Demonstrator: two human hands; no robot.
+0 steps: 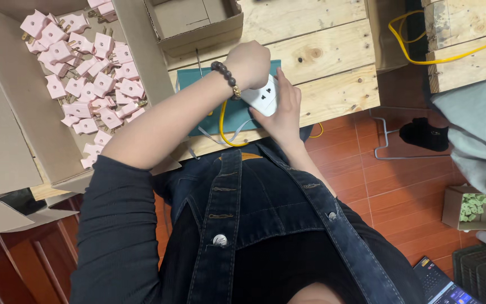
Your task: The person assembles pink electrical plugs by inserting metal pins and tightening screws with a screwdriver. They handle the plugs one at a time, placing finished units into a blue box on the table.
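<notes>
A white socket block (264, 95) with dark pin holes lies over a teal mat (237, 115) on the wooden pallet table (333, 53). My right hand (281, 112) grips it from the near side, fingers along its edge. My left hand (248, 62), a dark bead bracelet on the wrist, is curled over the block's far end with its back to the camera. Its fingertips are hidden. A yellow wire (223, 128) and pale wires loop out from under the block toward my denim jacket.
A large cardboard box (7, 129) at the left holds several pink plugs (85, 79). A smaller cardboard box (195, 25) stands at the back. A yellow cable (423, 59) crosses another pallet at right. A small box of green parts (473, 208) sits on the red tile floor.
</notes>
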